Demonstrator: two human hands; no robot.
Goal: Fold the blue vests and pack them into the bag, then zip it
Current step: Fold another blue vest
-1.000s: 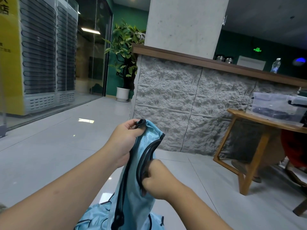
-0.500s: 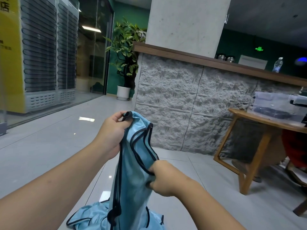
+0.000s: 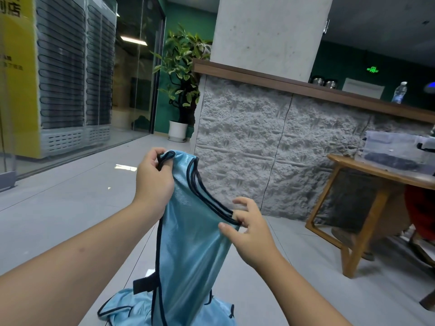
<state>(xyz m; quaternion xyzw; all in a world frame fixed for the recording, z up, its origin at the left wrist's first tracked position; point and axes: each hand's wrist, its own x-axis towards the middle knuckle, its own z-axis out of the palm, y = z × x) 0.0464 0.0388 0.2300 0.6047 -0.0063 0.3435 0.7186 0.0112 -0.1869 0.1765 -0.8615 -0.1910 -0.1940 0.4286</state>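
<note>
- Two bare hands held one light-blue mesh vest with dark navy trim [image 3: 188,243] up in the air, hanging lengthwise between them.
- The left hand [image 3: 153,182] was closed round the vest's top shoulder strap, fingers curled over the dark binding.
- The right hand [image 3: 249,234], lower and to the right of that grip, pinched the edge of the arm opening between thumb and forefinger; its other fingers were spread loose.
- Below both grips, more of the same light-blue fabric with dark trim lay as a crumpled heap [image 3: 127,307] on the pale grey tiled floor [image 3: 58,220]; how many vests it held could not be told.
- To the right of the right hand stood one wooden table [image 3: 367,208] bearing one clear plastic box [image 3: 395,151].
- Beyond the hands rose a grey rough-stone counter front [image 3: 259,137] under a brown wooden top, with one plastic water bottle [image 3: 399,92] and two metal pots [image 3: 324,82] on it.
- Left of the counter stood one leafy green plant in a white pot [image 3: 180,90].
- Far left, a yellow panel [image 3: 16,67] carried Chinese characters, partly cropped and not readable.
- Far right, one green lit exit sign [image 3: 372,70] glowed on the dark wall.
</note>
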